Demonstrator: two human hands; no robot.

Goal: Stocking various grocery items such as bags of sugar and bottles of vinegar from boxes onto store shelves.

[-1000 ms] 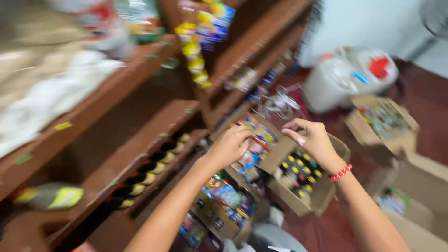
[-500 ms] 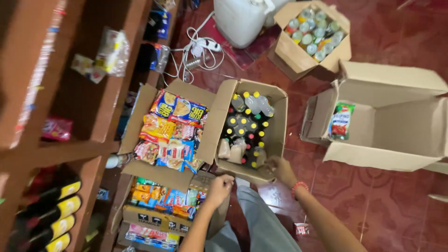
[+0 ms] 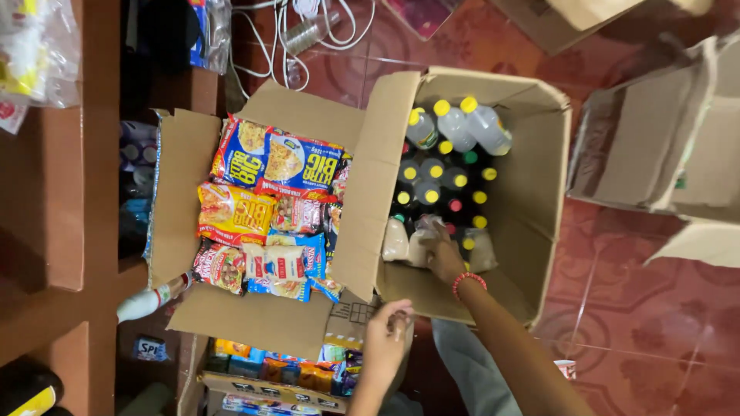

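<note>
On the red tile floor [image 3: 617,308], the right hand [image 3: 443,258] grasps a soft clear bag [image 3: 422,231] in the cardboard box [image 3: 539,177]; the left hand [image 3: 385,339], fingers curled, rests on a flap [image 3: 347,312].

Snack box [image 3: 179,231]: open carton left of centre, packed with bright snack packets [image 3: 266,204].
Shelves [image 3: 65,200]: brown wood along the left edge.
Cables [image 3: 289,35]: white, on the floor at far centre.
Empty box [image 3: 655,146]: open carton on its side, far right.
Floor [image 3: 617,308]: red patterned tiles.
White bottle [image 3: 150,300]: lying beside the snack box's near-left corner.
</note>
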